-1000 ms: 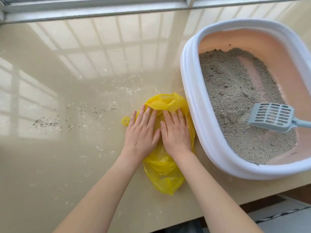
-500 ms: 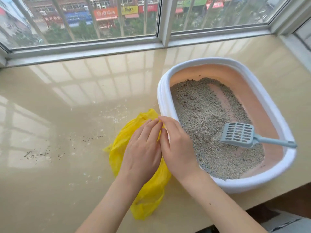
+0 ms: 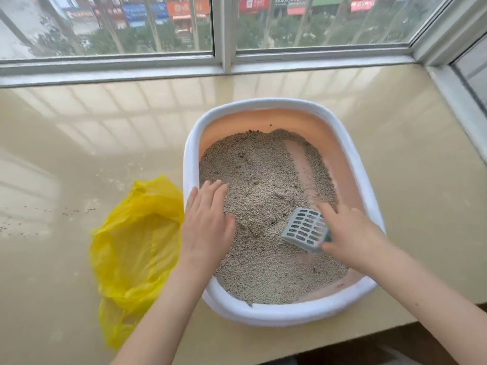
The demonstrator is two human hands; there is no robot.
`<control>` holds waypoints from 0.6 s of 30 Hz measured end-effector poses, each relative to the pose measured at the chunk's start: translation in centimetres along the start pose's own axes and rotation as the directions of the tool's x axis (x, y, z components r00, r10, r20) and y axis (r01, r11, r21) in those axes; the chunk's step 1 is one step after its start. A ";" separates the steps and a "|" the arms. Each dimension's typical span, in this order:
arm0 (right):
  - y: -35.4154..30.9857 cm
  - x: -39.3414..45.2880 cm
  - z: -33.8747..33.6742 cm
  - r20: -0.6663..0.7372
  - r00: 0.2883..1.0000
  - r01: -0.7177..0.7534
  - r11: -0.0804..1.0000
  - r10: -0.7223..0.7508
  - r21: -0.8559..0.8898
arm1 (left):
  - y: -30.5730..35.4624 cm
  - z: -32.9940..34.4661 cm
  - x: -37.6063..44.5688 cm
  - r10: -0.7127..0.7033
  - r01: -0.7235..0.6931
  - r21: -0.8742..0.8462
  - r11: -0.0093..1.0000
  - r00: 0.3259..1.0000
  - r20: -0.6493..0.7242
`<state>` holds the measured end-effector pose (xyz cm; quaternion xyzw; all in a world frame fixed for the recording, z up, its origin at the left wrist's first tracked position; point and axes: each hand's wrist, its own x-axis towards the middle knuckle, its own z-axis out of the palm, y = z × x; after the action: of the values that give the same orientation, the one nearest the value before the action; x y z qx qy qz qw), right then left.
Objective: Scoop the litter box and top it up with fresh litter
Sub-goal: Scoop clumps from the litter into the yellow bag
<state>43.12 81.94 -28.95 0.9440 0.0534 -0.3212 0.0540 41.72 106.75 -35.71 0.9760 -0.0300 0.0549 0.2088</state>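
A white-rimmed litter box (image 3: 353, 159) with a peach inside stands on the beige ledge, holding grey litter (image 3: 263, 185) with a bare strip at the far right. A slotted grey-blue scoop (image 3: 304, 229) lies on the litter. My right hand (image 3: 350, 233) covers its handle and seems to grip it, though the fingers are hidden. My left hand (image 3: 207, 222) hovers flat with straight fingers over the box's left rim, holding nothing. A yellow plastic bag (image 3: 137, 248) lies open on the ledge to the left of the box.
The beige glossy ledge (image 3: 66, 180) runs under a window with a metal frame (image 3: 224, 64) at the back and right. Scattered litter grains (image 3: 76, 210) lie on the ledge to the left of the bag. The ledge's front edge drops off at the bottom right.
Both hands have left the yellow bag and moved right over the litter box. My right hand has reached the scoop's handle. The bag now lies opened out.
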 end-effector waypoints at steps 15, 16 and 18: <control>2.0 1.6 1.7 0.127 0.972 0.215 0.963 -0.196 -0.164 | 0.3 0.8 0.1 -0.116 0.122 0.149 0.981 0.992 -0.043; 2.1 1.9 2.3 0.102 0.976 0.209 0.964 -0.194 -0.162 | 0.4 0.8 0.0 -0.170 0.180 0.152 0.972 0.983 -0.072; 2.3 2.1 2.6 0.044 0.979 0.205 0.969 -0.201 -0.140 | 0.6 0.8 -0.2 -0.273 0.280 0.139 0.950 0.960 -0.071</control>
<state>43.49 79.42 -32.11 0.9224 0.1721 -0.3341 0.0896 41.53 105.88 -36.25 0.9816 0.1164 0.0520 0.1422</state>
